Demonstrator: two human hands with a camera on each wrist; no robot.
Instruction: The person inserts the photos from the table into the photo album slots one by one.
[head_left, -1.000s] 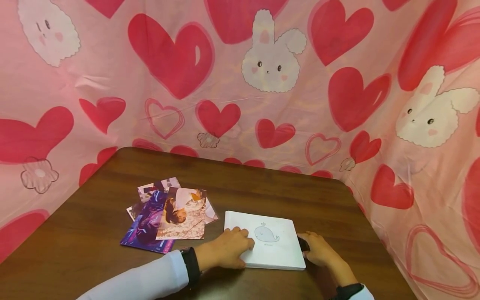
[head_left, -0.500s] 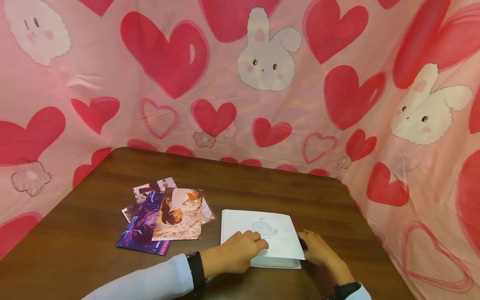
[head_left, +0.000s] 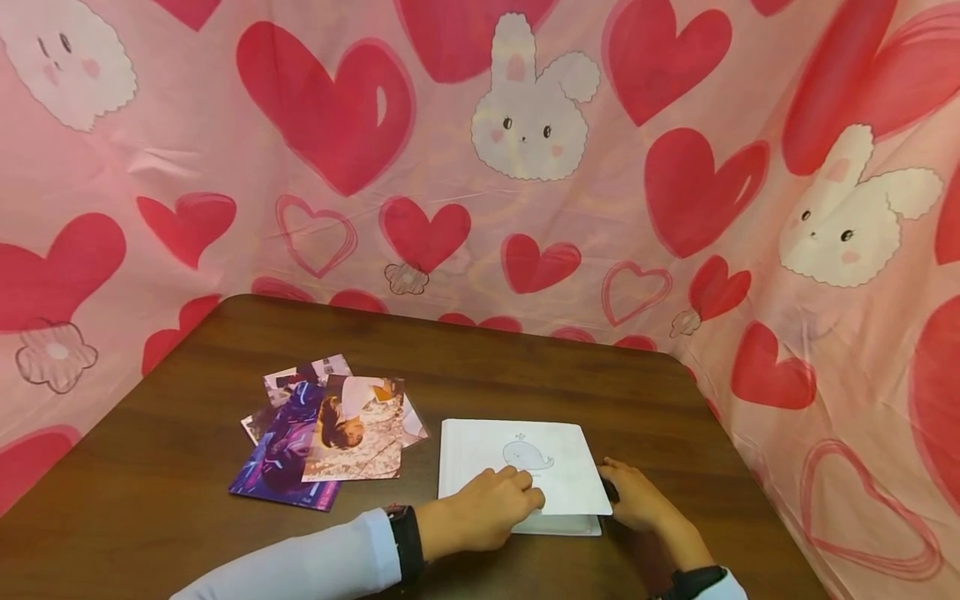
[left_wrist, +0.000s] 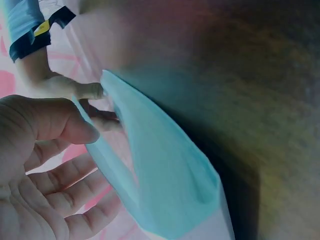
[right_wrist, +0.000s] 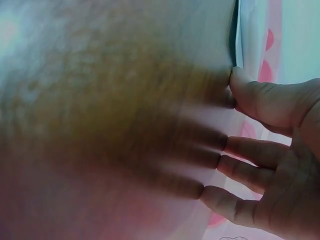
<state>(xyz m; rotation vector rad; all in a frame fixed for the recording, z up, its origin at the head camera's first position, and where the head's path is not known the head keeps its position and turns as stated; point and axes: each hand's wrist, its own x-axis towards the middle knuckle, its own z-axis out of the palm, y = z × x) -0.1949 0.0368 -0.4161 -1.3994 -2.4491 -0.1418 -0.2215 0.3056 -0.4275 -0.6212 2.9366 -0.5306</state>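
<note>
A white album (head_left: 480,450) with a blue whale drawn on its front cover lies on the wooden table. My left hand (head_left: 491,508) is over the cover's near side, thumb and fingers on either side of the cover's edge. In the left wrist view the thumb (left_wrist: 82,127) lies on the raised cover (left_wrist: 112,165), and a gap opens above the pale inside (left_wrist: 160,170). At the album's right edge is my right hand (head_left: 637,496). Its fingertips (right_wrist: 215,197) touch the table, spread apart, with the thumb (right_wrist: 250,92) close to the album's corner.
Several overlapping photo prints (head_left: 360,442) lie left of the album, a purple one (head_left: 281,467) partly under a pinkish one. The brown table (head_left: 420,350) meets a pink cloth backdrop (head_left: 465,300) with hearts and rabbits along its far edge.
The front cover was lying flat; its near edge is now raised from the album. My left hand has moved right along the near side. The right hand has stayed at the right edge.
</note>
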